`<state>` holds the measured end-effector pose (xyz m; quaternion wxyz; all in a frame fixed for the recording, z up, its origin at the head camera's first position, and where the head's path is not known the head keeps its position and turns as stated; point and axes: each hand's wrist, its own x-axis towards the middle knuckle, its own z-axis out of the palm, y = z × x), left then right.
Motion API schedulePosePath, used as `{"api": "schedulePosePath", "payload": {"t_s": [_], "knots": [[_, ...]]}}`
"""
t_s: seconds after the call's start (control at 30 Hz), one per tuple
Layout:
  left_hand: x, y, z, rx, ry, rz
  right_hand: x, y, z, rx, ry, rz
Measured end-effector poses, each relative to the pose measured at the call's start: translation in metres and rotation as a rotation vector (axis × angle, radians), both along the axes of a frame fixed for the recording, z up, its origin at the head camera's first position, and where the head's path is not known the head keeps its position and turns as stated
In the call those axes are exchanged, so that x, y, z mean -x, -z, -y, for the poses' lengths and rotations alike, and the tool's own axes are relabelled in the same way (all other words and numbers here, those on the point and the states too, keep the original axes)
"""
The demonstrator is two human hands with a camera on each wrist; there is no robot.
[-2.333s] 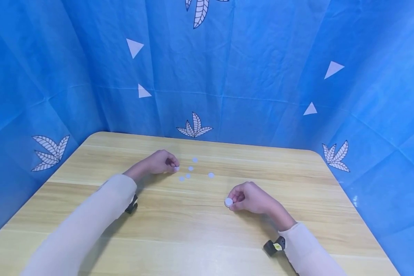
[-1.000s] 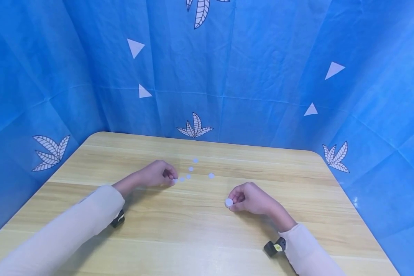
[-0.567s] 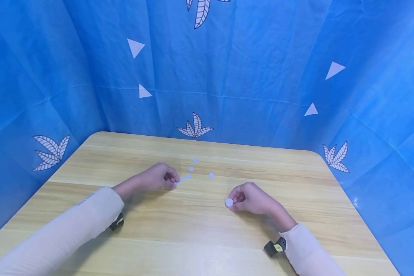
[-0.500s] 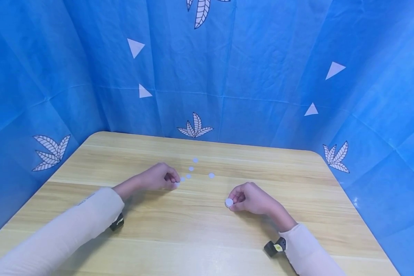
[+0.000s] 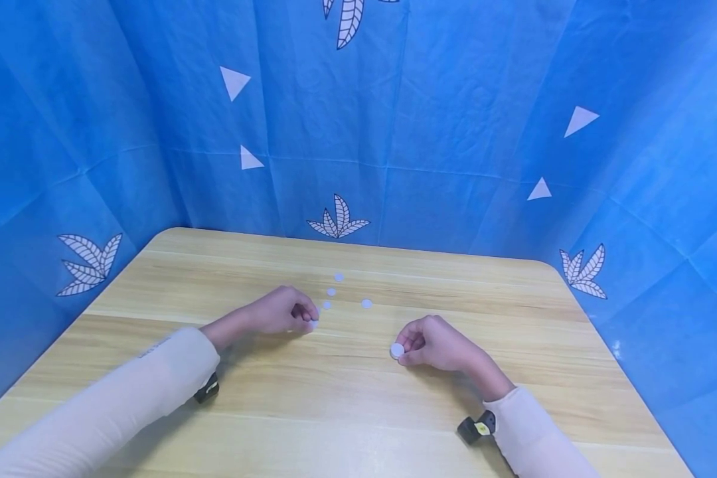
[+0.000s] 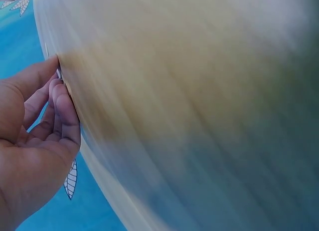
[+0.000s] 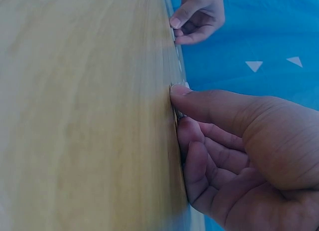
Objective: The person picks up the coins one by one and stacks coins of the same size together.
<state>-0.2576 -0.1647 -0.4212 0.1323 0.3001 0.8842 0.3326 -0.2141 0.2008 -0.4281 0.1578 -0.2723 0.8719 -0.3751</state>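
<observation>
My left hand [image 5: 283, 311] is at the left of the table's middle, pinching a small white round disc [image 5: 314, 324] at the tabletop. The left wrist view shows that hand [image 6: 42, 126] with thumb and fingertips together right at the wood. Nearer the front, my right hand [image 5: 435, 342] holds a thicker white round piece [image 5: 397, 350] between thumb and fingers, its flat face turned up. In the right wrist view the right hand [image 7: 249, 146] rests low on the table, its thumb and index fingertip close together.
Several flat white discs lie beyond the left hand: a far disc [image 5: 338, 277], a middle disc [image 5: 331, 292] and a near disc [image 5: 326, 305] form a line. Another disc [image 5: 366, 304] lies apart to the right. A blue patterned curtain [image 5: 442, 133] surrounds the wooden table [image 5: 334, 411].
The left hand has come nearer from beside the far discs, then shifted slightly right along the table with its disc, now covering most of the nearest lying disc. The right hand stays put.
</observation>
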Motion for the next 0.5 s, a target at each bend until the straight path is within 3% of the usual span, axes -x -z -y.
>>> {"api": "schedulePosePath", "payload": {"t_s": [0.5], "knots": [[-0.0010,0.0026,-0.0078,0.005,0.011,0.019,0.0016,0.0016,0.0004,-0.005,-0.002,0.001]]}}
